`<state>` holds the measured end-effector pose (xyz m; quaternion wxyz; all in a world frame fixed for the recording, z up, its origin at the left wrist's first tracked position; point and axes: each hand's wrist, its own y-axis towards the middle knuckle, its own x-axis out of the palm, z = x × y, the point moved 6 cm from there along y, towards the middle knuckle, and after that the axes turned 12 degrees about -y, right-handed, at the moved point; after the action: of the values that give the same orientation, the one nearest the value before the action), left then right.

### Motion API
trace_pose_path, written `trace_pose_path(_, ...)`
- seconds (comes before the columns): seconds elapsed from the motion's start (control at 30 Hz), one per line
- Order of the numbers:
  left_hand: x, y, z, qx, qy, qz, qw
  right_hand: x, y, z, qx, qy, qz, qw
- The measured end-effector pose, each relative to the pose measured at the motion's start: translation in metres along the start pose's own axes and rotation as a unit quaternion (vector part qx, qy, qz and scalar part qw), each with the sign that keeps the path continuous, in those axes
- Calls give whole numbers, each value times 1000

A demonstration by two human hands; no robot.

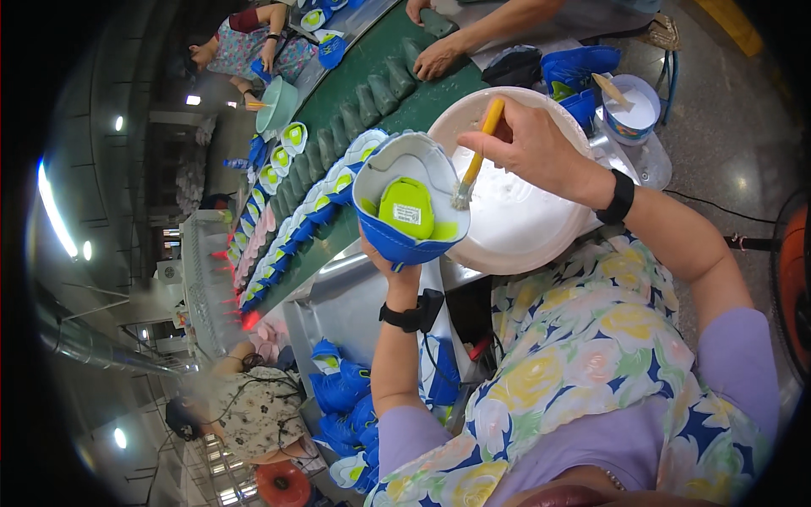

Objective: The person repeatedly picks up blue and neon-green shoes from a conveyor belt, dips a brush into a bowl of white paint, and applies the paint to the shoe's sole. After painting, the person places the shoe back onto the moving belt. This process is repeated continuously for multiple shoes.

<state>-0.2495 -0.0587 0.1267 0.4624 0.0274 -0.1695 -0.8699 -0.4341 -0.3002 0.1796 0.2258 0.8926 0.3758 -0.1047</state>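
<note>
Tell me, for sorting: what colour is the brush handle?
Yellow-orange brush handle, in the head view.

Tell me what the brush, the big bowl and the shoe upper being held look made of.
Brush: the yellow handle looks like plastic or painted wood, hard to tell; pale bristles clumped at the tip.
Bowl: probably plastic, with a smooth pink rim and a whitish coat inside.
Shoe upper, held in the left hand: seems blue fabric or synthetic, with white lining and a matte lime-green plastic-looking last inside.

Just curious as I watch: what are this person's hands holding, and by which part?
The left hand grips the blue shoe upper from beneath, at its lower end. The right hand pinches the brush by its yellow handle.
</note>
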Motion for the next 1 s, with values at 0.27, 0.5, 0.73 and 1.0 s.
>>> trace_pose_path(0.27,39,9,44,253,154,-21,955,7,-15,4,99,128,-37,986)
trace_pose_path(0.5,-7,-4,-20,-381,-90,-79,917,-11,-9,-13,-87,132,-19,987)
trace_pose_path(0.73,60,-70,-18,-510,-417,-50,751,12,-28,-57,-375,44,-35,926)
trace_pose_path(1.0,38,-57,-29,-454,-428,-52,780,6,-10,-12,-161,-39,-118,979)
